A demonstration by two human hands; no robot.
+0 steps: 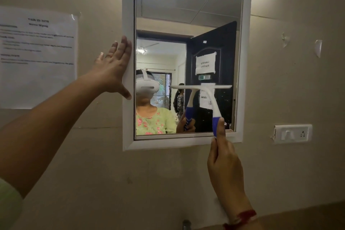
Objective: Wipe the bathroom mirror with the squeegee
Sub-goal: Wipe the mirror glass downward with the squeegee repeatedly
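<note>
A mirror [186,15] in a white frame [128,5] hangs on the beige wall. My right hand [225,160] grips the blue handle of a white squeegee [211,97]. Its blade lies flat and level against the glass in the lower right part of the mirror. My left hand [113,69] is spread flat against the frame's left side, fingers pointing up, thumb down. The glass reflects a person with a headset, a dark open door and the squeegee.
A printed sheet [37,56] is taped to the wall left of the mirror. A white switch and socket plate [292,133] sits at lower right. Bits of tape [318,47] cling to the wall at upper right. A metal tap top [186,224] shows at the bottom edge.
</note>
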